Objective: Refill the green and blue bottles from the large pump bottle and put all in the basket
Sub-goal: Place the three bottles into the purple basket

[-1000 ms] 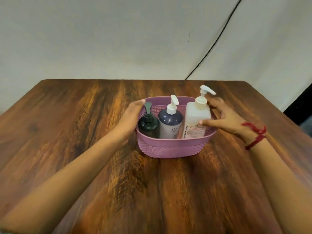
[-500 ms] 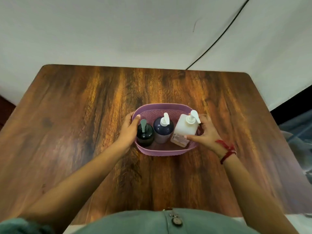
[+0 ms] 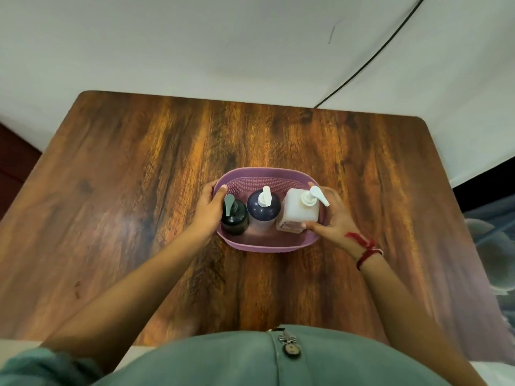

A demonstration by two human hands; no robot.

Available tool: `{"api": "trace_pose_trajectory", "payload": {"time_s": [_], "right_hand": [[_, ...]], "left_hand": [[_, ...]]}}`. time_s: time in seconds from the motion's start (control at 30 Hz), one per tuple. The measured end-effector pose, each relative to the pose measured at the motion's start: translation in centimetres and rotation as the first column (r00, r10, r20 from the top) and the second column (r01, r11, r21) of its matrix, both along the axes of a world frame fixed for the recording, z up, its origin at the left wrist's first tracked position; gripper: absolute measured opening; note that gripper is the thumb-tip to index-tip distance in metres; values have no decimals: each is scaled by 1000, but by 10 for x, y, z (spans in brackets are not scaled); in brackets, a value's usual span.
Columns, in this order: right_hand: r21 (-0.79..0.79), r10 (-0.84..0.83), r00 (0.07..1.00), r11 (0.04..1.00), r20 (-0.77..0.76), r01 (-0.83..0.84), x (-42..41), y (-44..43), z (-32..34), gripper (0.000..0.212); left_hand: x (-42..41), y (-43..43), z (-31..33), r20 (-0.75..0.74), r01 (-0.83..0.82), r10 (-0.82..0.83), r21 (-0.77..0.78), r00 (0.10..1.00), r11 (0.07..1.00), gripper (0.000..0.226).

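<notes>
Left hand: the left hand (image 3: 210,210) grips the left end of the basket (image 3: 264,245), thumb hooked inside the rim and the other fingers curled down its outer wall.
Right hand: the right hand (image 3: 335,218) curls round the large pump bottle (image 3: 299,215), with the thumb across its near face and a fingertip showing behind its far edge.
Bottles: all three stand upright inside the basket. The green bottle (image 3: 235,222) is touching the left thumb, the blue bottle (image 3: 263,215) is between the two hands, and the large pump bottle is inside the right hand's grasp.
Basket, handling: judged to be thin woven-look plastic, light on its own. With three filled bottles in it, it is likely to flex and tip if lifted by one end.
Bottles, handling: smooth plastic, probably slick if any liquid has run down them, and top-heavy at the pumps. The large one looks the heaviest.
Where to take hold: both ends of the rim at once, fingers under the lip. Bottles are better held by the body than by the pump head.
Progress: placing looks complete, judged from the row of bottles.
Hard to make out: fill levels cannot be read through the dark bottles. The right fingers behind the large bottle are mostly hidden, so whether they also catch the basket rim cannot be told. The label text is too small to read, and the basket floor under the bottles is covered.
</notes>
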State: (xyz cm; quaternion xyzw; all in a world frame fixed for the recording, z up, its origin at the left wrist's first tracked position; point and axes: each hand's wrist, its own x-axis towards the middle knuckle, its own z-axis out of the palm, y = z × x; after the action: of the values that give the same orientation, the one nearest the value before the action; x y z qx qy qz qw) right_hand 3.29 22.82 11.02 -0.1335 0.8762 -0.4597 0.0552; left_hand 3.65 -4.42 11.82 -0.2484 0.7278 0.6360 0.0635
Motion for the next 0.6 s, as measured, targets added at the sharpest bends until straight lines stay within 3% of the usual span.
{"api": "trace_pose_trajectory", "payload": {"time_s": [0.3, 0.47, 0.6], "right_hand": [[-39, -81, 983, 995, 166, 88, 12, 17, -8, 110], [-271, -243, 893, 893, 379, 359, 14, 20, -12, 74], [-332, -258, 818, 819, 515, 468, 11, -1, -19, 60]], "left_hand": [[9, 10, 3, 22, -84, 84, -6, 996, 996, 37], [13, 8, -1, 100, -124, 122, 10, 987, 992, 36], [10, 3, -9, 184, -167, 146, 99, 972, 981, 36]]}}
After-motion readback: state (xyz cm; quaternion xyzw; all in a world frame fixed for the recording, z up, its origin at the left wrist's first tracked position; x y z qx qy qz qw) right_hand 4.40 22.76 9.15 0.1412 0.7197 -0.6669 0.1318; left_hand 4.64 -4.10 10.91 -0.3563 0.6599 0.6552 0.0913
